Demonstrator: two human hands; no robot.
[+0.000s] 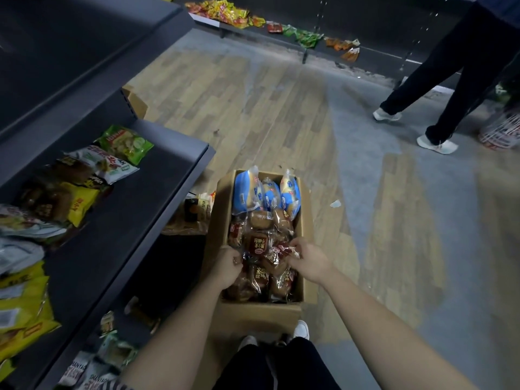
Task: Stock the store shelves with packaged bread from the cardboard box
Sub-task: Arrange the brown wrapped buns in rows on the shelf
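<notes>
An open cardboard box (306, 229) stands on the floor in front of my feet. Several clear packets of brown bread (257, 244) fill its near part, and blue-and-white bread packs (266, 192) stand at its far end. My left hand (226, 266) reaches into the box at the left side, fingers curled on the wrapper of a brown bread packet. My right hand (308, 258) is in the box at the right side and pinches the wrapper of a brown bread packet near the middle. A dark store shelf (146, 192) runs along the left.
Snack bags (112, 153) lie on the left shelf, and more packets sit on the lower shelf (107, 358). Another person's legs (439, 88) stand at the far right by a white basket (501, 130). A far shelf (281, 32) holds scattered packets. A second box (135, 101) sits behind the shelf.
</notes>
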